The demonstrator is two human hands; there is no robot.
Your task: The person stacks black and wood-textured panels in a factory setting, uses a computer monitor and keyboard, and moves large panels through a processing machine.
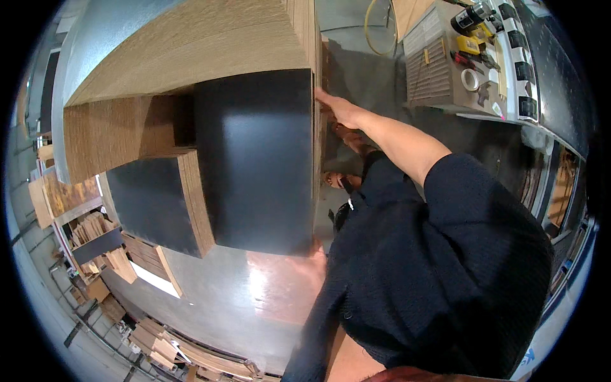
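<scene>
Right hand (pixel 344 113): one o'clock, at edge of black panel (pixel 258 162)
Left hand (pixel 314 262): six o'clock, by its corner
Grip: cannot tell, either hand
Floor (pixel 219 290): spreads toward seven

Head cam (L unit of fisheye pr.) is looking down from wearer's head ht. at close rng., framing torso (pixel 433 254) at 4 o'clock, black panel (pixel 261 159) at 10 o'clock.
</scene>
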